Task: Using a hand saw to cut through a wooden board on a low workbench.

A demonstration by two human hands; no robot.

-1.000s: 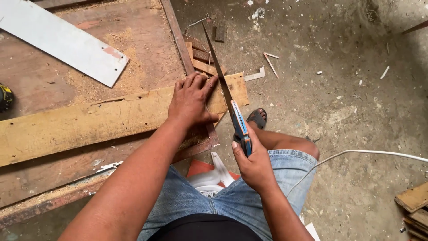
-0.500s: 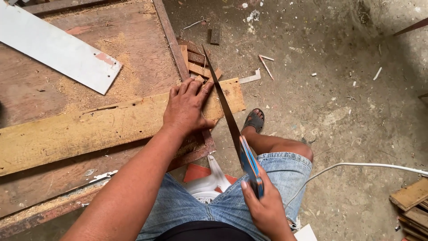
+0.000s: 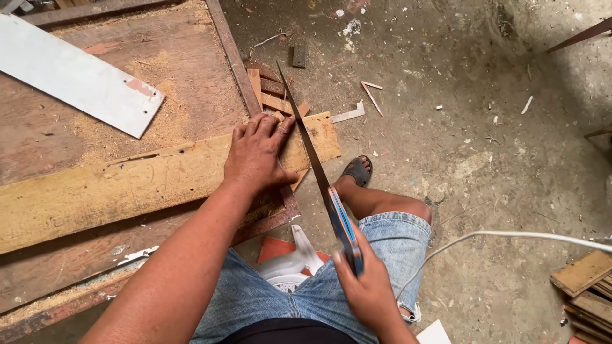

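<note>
My left hand presses flat on a long yellowish wooden plank that lies across a worn wooden workbench. The plank's right end overhangs the bench edge. My right hand grips the blue handle of a hand saw. The saw's dark blade runs up and away from me and crosses the plank just right of my left fingers. My bare knee and denim shorts show below the saw.
A grey metal strip lies on the bench at the upper left, amid sawdust. Wood offcuts sit on the concrete floor past the bench. A white cable crosses the floor at right, near stacked boards.
The saw was pulled back toward me between one second ago and half a second ago, then pushed slightly forward. My left hand stayed on the plank.
</note>
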